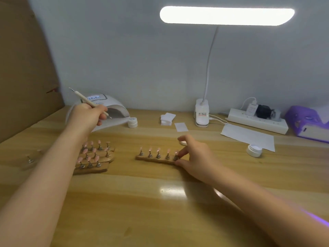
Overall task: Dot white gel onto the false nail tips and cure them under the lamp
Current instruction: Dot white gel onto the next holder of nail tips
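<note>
1. Head view, only angle going: the wooden strip (156, 160) with five pink nail tips (158, 149) on little metal stands lies on the bench (160, 202), about mid-bench, well apart from the curing lamp (106, 107) at the back left.
2. Person's right hand (194, 155) pinches the strip's right end, thumb under the edge, fingertips on the last stand. Left hand (89, 113) is curled round a dotting tool (92, 104), held up in front of the lamp.
3. Handling guess: the strip looks light and stiff, so an end pinch should carry it, but it'll want to tip. Keep it level. Whether the stands are fixed or just sitting there can't be told, so don't grab those; the tips look thin and easy to knock or smudge.
4. Orientation: the strip's long axis runs left to right across the bench, its right end sitting slightly nearer the person. Tips stand upright, faces angled up and away.
5. More loaded strips (96, 157) sit beside the left forearm; a closed gel pot (132, 122) by the lamp, an open one (254, 149) off to the right.
</note>
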`<action>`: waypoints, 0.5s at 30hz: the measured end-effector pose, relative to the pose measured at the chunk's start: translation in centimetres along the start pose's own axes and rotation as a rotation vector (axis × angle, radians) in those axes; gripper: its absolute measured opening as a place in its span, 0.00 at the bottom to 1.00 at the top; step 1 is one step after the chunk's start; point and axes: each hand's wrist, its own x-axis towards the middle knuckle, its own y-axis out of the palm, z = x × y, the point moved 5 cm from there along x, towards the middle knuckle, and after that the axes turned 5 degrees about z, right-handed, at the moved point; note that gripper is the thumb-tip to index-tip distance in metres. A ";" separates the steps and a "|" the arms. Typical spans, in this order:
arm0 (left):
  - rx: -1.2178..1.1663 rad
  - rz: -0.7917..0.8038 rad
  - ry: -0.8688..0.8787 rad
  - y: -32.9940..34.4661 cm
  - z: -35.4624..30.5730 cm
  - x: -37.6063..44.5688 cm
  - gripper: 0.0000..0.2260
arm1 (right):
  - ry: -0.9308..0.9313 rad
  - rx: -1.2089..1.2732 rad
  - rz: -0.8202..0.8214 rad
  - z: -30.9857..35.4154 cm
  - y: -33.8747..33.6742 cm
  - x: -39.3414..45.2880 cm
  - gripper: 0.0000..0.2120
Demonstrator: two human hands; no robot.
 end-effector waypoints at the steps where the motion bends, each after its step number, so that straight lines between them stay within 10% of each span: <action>1: -0.011 0.017 0.023 0.9 -0.9 -0.6 0.07 | 0.005 -0.012 0.000 -0.9 -0.7 -0.8 0.29; 15: -0.340 0.368 -0.052 16.7 -3.7 -12.8 0.08 | 0.089 0.047 -0.035 -9.5 -6.1 -5.0 0.31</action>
